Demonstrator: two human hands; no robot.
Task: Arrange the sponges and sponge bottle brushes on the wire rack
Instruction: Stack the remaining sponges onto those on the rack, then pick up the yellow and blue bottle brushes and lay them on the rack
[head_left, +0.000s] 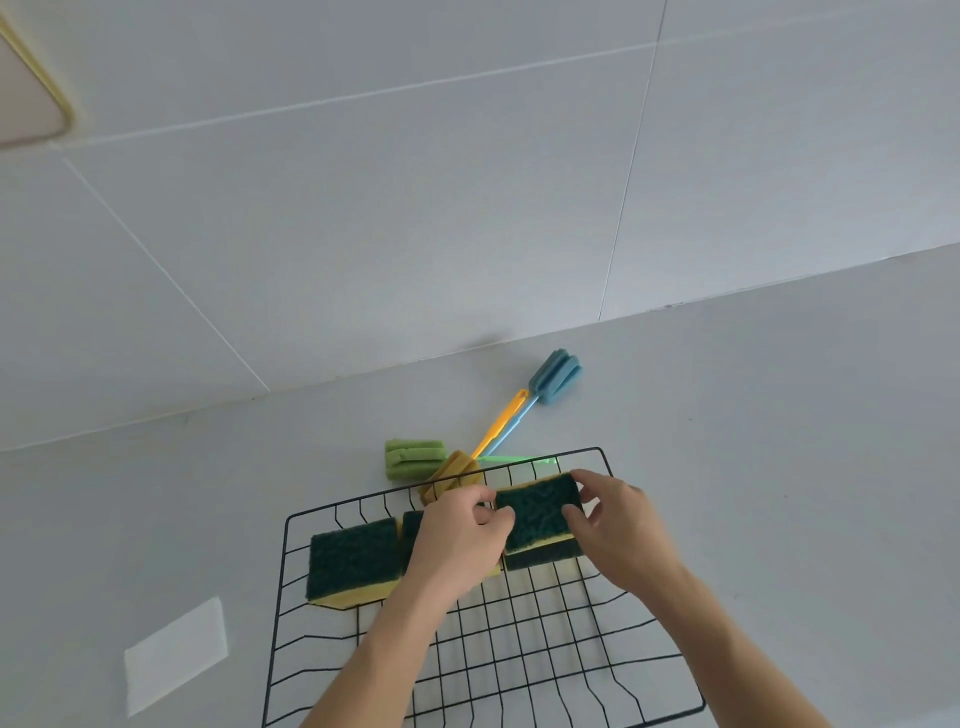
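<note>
A green-and-yellow sponge (540, 512) is being held between both hands over the far right part of the wire rack (483, 613). The left hand (457, 545) is pinching its left edge and the right hand (618, 530) its right edge; each grip is closed lightly on the sponge, with nothing else being held. Beneath it another sponge (543, 557) appears to be lying on the rack, so a stack is probably being formed. A further sponge (353, 564) is resting at the far left of the rack, and one more is being partly hidden behind the left hand.

For the step to be done well, the held sponge is best being kept level, lined up edge to edge with the one below, lowered flat and released by both hands together.

Three bottle brushes are lying beyond the rack on the bench (779, 441): blue (553, 371), green (415, 460) and orange (454, 475), the last leaning against the rack's far rim.
</note>
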